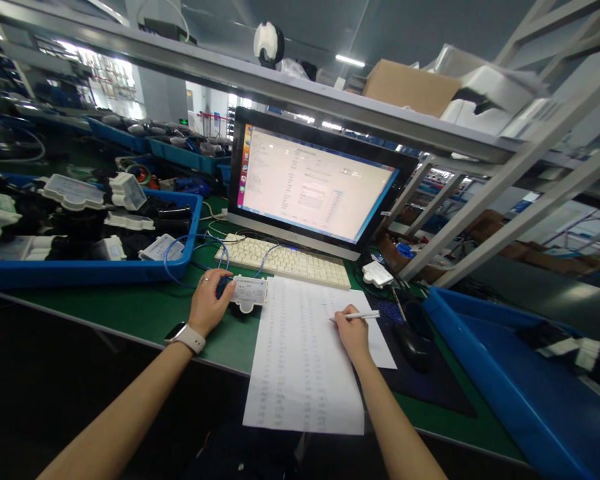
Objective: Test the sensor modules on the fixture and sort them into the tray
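Observation:
My right hand (pixel 353 333) grips a white pen (pixel 364 315), its tip at the printed sheet (pixel 300 360). Columns of text run down this sheet, which hangs over the table's front edge. My left hand (pixel 211 300), with a ring and a watch on the wrist, is closed around the dark end of a device with a white labelled cover (pixel 249 292). That device lies just left of the sheet, in front of the keyboard (pixel 300 261). A blue cable (pixel 180 283) loops behind my left hand. A second sheet (pixel 380 343) sticks out under my right hand.
Behind the keyboard stands a lit monitor (pixel 315 180). A blue bin (pixel 105 272) of similar devices is on the left, another blue bin (pixel 460 320) on the right. A black mouse (pixel 413 347) rests on a dark pad. Overhead, a shelf (pixel 330 97) carries boxes.

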